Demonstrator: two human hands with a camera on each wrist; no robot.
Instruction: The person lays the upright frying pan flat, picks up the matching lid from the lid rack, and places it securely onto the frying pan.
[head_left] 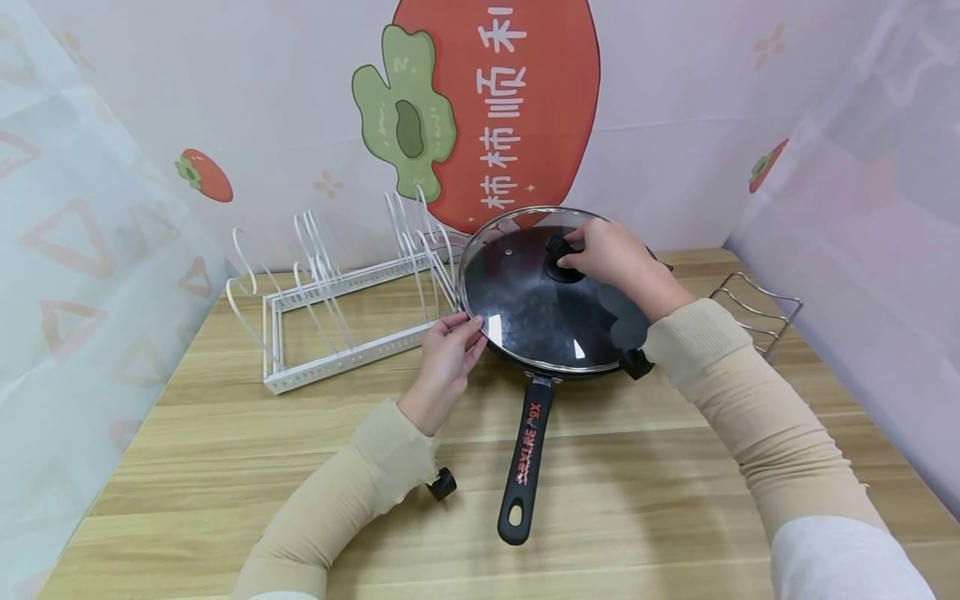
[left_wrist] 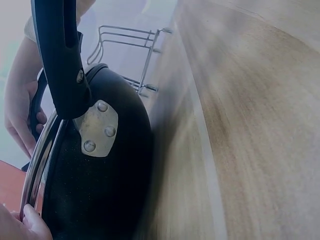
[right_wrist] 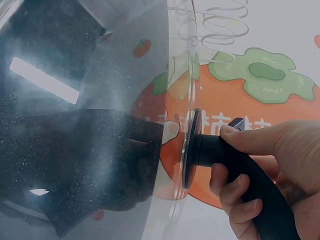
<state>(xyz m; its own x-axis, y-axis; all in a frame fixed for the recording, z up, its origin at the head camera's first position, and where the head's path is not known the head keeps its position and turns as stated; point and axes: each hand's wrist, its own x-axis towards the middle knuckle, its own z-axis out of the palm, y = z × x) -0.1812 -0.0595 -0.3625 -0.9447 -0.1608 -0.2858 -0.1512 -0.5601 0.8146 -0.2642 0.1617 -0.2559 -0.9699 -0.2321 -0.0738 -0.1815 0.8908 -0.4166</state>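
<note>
A black frying pan (left_wrist: 110, 185) stands on the table, its long black handle (head_left: 525, 458) with red lettering pointing toward me. Over it lies a clear glass lid (head_left: 517, 308) with a steel rim, raised at the far side in the head view. My right hand (head_left: 615, 262) grips the lid's black knob (right_wrist: 260, 185), thumb on top and fingers curled beneath. At the lid's left edge, my left hand (head_left: 446, 362) pinches the rim between thumb and fingers, close against the pan's side.
Left of the pan stands a white rack (head_left: 341, 363) with upright wire loops. A small metal wire rack (head_left: 757, 312) is at the right, partly behind my right sleeve. Printed cloth (head_left: 652, 92) walls off the wooden table (head_left: 247, 500) at the back and sides.
</note>
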